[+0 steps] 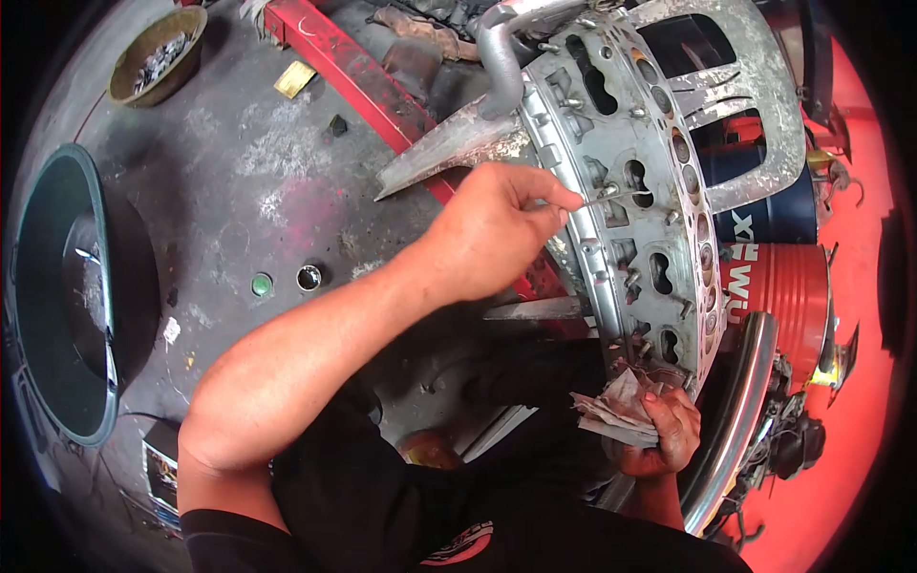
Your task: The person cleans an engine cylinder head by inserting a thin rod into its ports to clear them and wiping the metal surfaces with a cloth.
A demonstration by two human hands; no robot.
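Note:
In front of me an engine cylinder head (611, 162) of grey metal rests tilted on a worn metal support frame (788, 143). It has figure-eight ports, studs and a row of round recesses along its right side. My left hand (497, 234) pinches a thin metal rod (611, 199), whose far end reaches the edge of a middle port. Whether the tip goes inside, I cannot tell. Closer to me, my right hand (669, 430) is closed on a folded, stained rag (616, 411) by the near end of the cylinder head.
A red steel beam (353, 76) crosses behind the head. On the floor at left are a black tub (134, 277), a yellowish basin (158, 57) and a small open tin (309, 277) beside its green lid (262, 284). A red drum (788, 296) stands at right.

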